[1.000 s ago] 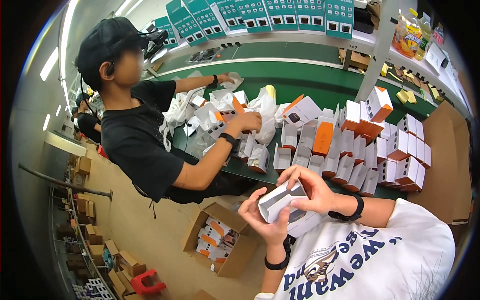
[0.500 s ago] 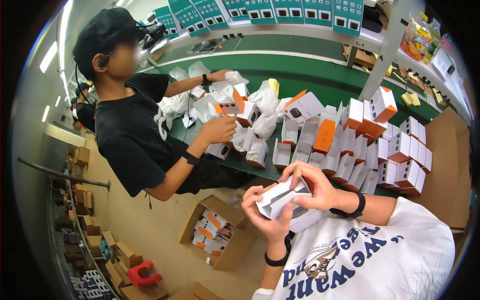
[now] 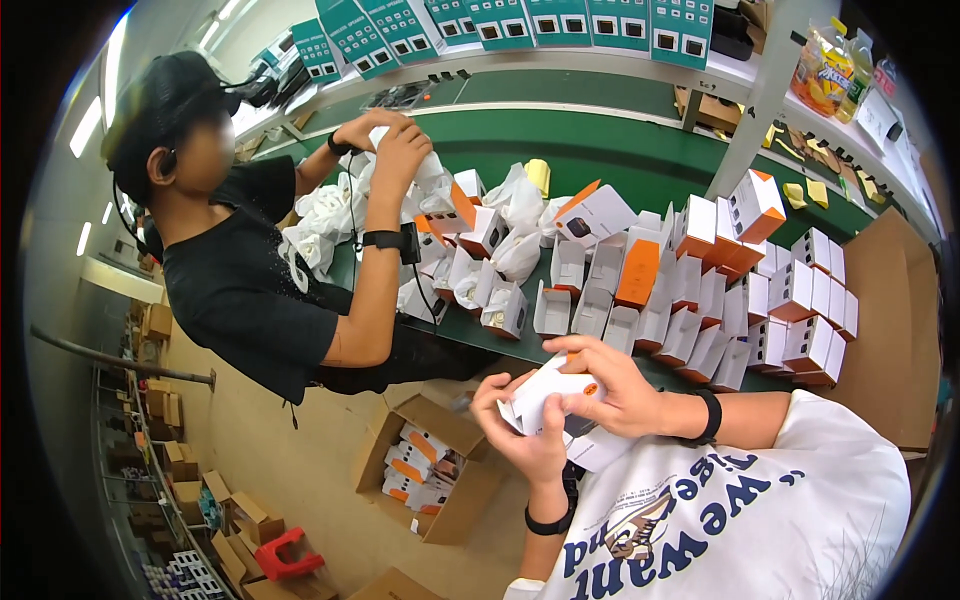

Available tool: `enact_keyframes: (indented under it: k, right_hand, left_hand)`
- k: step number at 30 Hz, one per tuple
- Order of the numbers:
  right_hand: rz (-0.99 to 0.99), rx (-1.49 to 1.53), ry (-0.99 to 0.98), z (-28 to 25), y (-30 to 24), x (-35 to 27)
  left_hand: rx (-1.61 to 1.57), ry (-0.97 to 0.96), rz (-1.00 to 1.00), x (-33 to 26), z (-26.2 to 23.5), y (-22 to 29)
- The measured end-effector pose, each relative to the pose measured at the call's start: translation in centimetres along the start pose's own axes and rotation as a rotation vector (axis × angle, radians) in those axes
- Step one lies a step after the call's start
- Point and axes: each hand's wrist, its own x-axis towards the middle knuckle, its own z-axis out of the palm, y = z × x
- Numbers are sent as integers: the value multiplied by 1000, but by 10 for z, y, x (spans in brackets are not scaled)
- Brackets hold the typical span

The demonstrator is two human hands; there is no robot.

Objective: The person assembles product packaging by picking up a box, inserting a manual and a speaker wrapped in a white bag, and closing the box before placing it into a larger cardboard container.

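Observation:
A small white carton (image 3: 600, 446) with an orange spot and a dark printed picture is held between my two hands in front of my shirt. My left hand (image 3: 528, 440) wraps its near left end, thumb up against a face. From the right, my right hand (image 3: 618, 392) grips the upper side, its fingers curled over the edge. What is inside the carton cannot be seen. Just beyond my hands, several open white cartons (image 3: 592, 312) stand in rows on the green table (image 3: 470, 345). One shows an orange flap (image 3: 638, 272).
Closed white cartons (image 3: 790, 290) are stacked at the right beside a large cardboard sheet (image 3: 890, 330). At the left, a co-worker (image 3: 250, 300) handles a white bag over wrapped items. A brown box (image 3: 440, 530) of cartons sits on the floor. Teal boxes (image 3: 500, 25) line the shelf.
The carton in my hands has tipped, so a printed face with an orange spot now shows where an open end was. The co-worker's hands have come together and risen with a white bag.

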Motion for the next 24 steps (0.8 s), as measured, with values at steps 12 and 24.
enact_keyframes:
  k: [12,24]
  right_hand:
    - [192,245,-33,-4,-8,10]
    - [247,389,-45,5,-9,6]
  left_hand:
    - [146,-70,274,0,-1,-5]
    - [497,-64,601,-7,-10,9]
